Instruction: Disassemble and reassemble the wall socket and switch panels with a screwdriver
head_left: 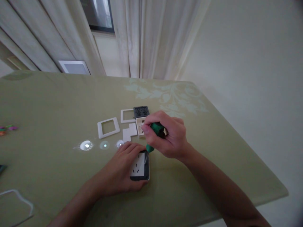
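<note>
My left hand (pixel 123 171) rests on the table and clasps a wall socket (pixel 139 167), white faced with a dark frame, fingers curled along its left and far edges. My right hand (pixel 169 135) is closed around a green-handled screwdriver (pixel 155 134). The screwdriver's tip points down at the socket's upper right corner. Just beyond the hands lie a white square frame (pixel 108 127), a second white frame (pixel 126 115), a dark grey square part (pixel 141 111), small white cover plates (pixel 129 131) and a cream socket insert (pixel 141 126).
The table (pixel 59 104) carries a pale green cloth with a leaf pattern at the far right. Its right edge falls off near my right forearm. Small colourful bits (pixel 8 128) lie at the far left. A clear plastic piece (pixel 16 205) sits near the front left corner. Curtains hang behind.
</note>
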The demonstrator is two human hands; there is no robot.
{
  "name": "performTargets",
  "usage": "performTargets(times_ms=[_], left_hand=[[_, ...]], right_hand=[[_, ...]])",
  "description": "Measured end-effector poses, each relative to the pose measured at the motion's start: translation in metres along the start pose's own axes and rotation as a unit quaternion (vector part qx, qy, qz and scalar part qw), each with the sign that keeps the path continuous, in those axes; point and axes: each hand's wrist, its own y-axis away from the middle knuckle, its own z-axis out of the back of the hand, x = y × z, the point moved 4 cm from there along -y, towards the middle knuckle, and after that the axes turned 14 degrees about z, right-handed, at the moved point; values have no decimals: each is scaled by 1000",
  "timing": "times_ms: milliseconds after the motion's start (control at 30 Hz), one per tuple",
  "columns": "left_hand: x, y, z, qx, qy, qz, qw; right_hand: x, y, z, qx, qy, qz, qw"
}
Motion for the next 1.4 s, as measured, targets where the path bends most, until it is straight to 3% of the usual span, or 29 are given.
performTargets(times_ms=[400,833,933,1067,1233,1333,1400], left_hand=[[1,1,1,-12,5,-3,1000],[0,0,0,-9,-2,4,1000],[0,1,0,-17,5,3,1000],[0,1,0,-22,8,6,1000],[0,-1,-1,-15,9,14,1000],[1,0,0,-33,-3,5,999],[2,0,-2,-28,-8,6,1000]], right_hand=[[-4,-1,10,-22,35,-26,999],[-5,2,1,11,30,-9,999],[3,-4,8,57,31,29,997],[15,-11,14,193,-51,31,979],[26,-14,24,170,102,90,976],[26,-13,21,235,40,59,969],[27,-13,22,244,24,60,968]])
